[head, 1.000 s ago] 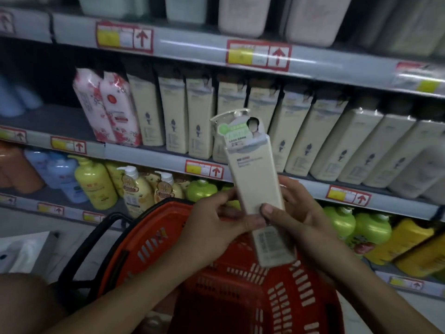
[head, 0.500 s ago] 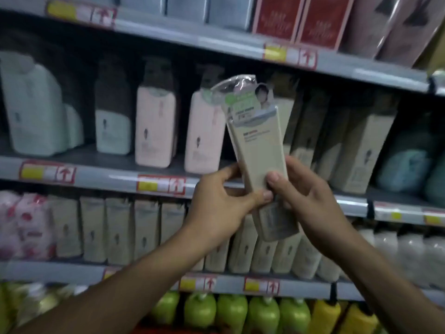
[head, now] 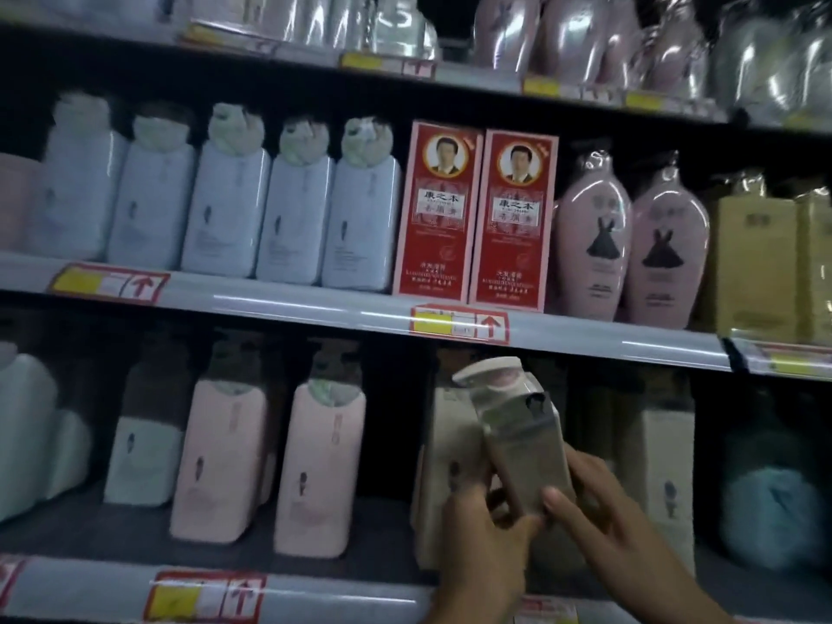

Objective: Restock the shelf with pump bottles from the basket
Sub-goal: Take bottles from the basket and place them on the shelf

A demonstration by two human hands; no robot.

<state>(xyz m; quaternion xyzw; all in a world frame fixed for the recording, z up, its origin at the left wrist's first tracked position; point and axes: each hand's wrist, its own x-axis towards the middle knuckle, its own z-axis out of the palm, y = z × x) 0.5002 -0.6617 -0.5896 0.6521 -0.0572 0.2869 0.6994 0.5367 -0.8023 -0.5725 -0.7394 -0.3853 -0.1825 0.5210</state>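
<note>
Fingers (head: 560, 499) of right hand (head: 617, 529) and left hand (head: 484, 529) clamped on beige, flat-sided rectangular pump bottle (head: 524, 448), tilted, plastic-wrapped top, at lower shelf (head: 315, 594) front edge.

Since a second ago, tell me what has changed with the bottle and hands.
The bottle has gone from above the basket up to the shelf of matching bottles, tilted left. The basket has left the view. Left hand and right hand keep their grip on its lower half.

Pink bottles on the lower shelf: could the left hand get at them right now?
Probably not at once: the left hand and right hand both grip the beige bottle. Otherwise the pink bottles stand at the open shelf front, unblocked.
</note>
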